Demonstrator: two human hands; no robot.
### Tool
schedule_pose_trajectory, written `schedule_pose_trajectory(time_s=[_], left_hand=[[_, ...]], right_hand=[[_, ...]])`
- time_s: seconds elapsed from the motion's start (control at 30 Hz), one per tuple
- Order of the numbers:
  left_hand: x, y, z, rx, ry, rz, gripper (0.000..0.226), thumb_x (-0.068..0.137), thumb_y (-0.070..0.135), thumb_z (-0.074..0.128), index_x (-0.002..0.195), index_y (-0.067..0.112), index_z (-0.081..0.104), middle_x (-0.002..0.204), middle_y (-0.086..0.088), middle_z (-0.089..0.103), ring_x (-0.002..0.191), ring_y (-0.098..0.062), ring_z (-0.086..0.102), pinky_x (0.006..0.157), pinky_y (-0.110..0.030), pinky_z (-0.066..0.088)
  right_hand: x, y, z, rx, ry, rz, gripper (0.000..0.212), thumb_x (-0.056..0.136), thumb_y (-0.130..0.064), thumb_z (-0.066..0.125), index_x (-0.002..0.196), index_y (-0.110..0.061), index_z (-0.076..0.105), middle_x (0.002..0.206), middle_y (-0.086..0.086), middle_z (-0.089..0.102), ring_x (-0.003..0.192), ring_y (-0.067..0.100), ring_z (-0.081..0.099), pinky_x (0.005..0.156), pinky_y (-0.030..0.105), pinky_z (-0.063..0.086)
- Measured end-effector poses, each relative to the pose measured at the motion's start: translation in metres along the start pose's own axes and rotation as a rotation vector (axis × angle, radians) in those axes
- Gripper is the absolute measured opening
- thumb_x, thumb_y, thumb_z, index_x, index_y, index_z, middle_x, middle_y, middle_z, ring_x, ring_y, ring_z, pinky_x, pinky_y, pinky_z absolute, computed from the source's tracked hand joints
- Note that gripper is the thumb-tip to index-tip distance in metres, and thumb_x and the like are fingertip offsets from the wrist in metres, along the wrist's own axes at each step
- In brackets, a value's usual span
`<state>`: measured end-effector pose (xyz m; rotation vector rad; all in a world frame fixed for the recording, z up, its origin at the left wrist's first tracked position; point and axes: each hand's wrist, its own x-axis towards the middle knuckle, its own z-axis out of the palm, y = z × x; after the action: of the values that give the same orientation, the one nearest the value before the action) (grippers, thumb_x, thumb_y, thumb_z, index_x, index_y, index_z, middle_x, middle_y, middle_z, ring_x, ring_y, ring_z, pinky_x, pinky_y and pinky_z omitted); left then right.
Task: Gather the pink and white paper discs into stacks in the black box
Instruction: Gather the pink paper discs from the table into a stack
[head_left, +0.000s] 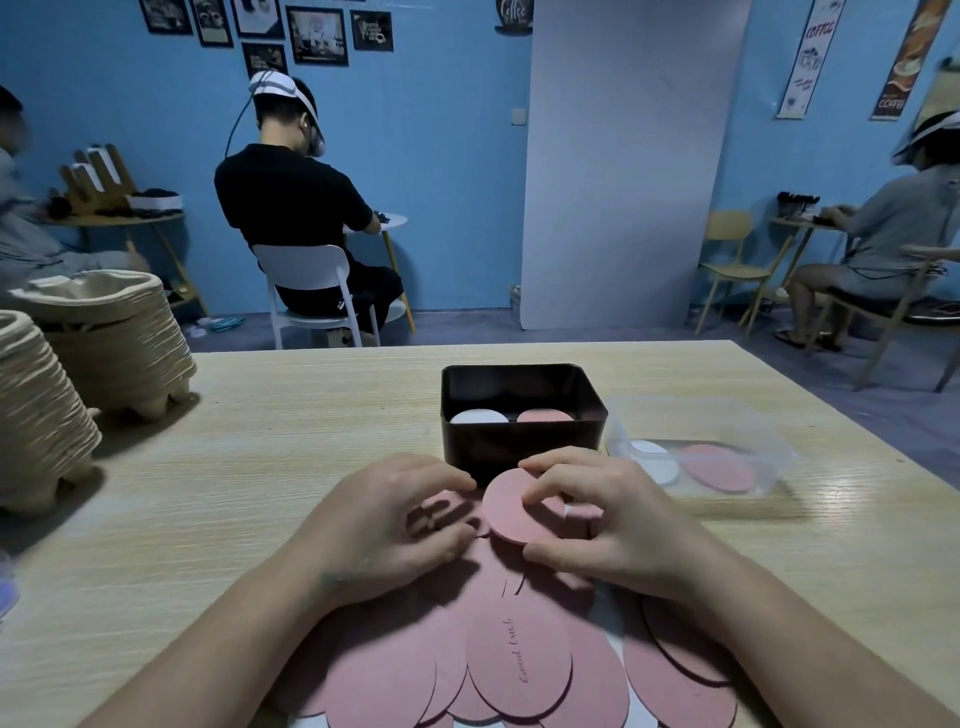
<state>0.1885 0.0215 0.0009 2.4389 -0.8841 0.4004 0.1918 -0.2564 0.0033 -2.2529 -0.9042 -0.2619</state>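
— One pale wooden tabletop (291, 415) carries everything. What is biggest on it?

— Two tall stacks of moulded pulp trays (119, 343), at the left edge, one behind the other.

— And after those?

— A loose spread of pink paper discs (395, 670) along the near edge, overlapping like scales. One of them reads "Good luck".

— Where is the black box?

— The black box (519, 441) stands mid-tabletop, just beyond the spread. Two stacks lie side by side by its near wall: a white stack (478, 417) on the left and a pink stack (545, 415) on the right. I cannot tell how high either one is.

— Anything beside it?

— A clear plastic tub (769, 441), just to its right, towards the right edge. A white disc (657, 462) and a pink disc (719, 467) lie flat in it, side by side.

— And the hands?

— Both are over the far end of the spread, just in front of the box. The right hand (618, 519) pinches a lifted pink disc (511, 512), with its thumb at the near rim, forefinger on top and the other fingers curled over the far rim. That disc is tilted up before the box's near wall, and I cannot tell whether the two touch. The left hand (384, 525) is curled over the spread with its fingertips by the lifted disc's left rim. Whether it grips anything, I cannot tell.
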Motion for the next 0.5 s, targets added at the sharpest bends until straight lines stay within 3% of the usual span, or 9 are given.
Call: schedule_pose_trajectory(time_s=[0.1,0.27,0.5], left_hand=[[-0.003,-0.006,-0.003,0.094,0.003,-0.093,0.044,0.084,0.066,0.057,0.117,0.038,0.062,0.109,0.025,0.062,0.104,0.002,0.055,0.088,-0.032,0.050],[-0.002,-0.004,0.007,0.187,-0.026,-0.174,0.048,0.076,0.080,0.053,0.100,0.038,0.053,0.082,0.023,0.052,0.087,0.003,0.046,0.073,-0.030,0.048],[0.001,-0.002,0.010,0.123,-0.013,-0.148,0.042,0.074,0.074,0.061,0.093,0.037,0.055,0.079,0.021,0.053,0.089,0.003,0.048,0.074,-0.028,0.048]], right_hand=[[-0.002,0.004,-0.004,-0.040,-0.006,0.037,0.032,0.077,-0.045,0.084,0.100,-0.027,0.072,0.129,-0.011,0.060,0.126,0.004,0.053,0.092,0.030,0.053],[-0.003,0.007,-0.003,-0.103,-0.022,0.028,0.034,0.077,-0.051,0.082,0.099,-0.029,0.070,0.130,-0.011,0.061,0.126,0.000,0.052,0.097,0.027,0.049],[-0.002,0.008,0.000,-0.165,-0.033,0.024,0.035,0.076,-0.058,0.078,0.097,-0.031,0.067,0.127,-0.015,0.060,0.123,-0.003,0.051,0.098,0.023,0.045]])
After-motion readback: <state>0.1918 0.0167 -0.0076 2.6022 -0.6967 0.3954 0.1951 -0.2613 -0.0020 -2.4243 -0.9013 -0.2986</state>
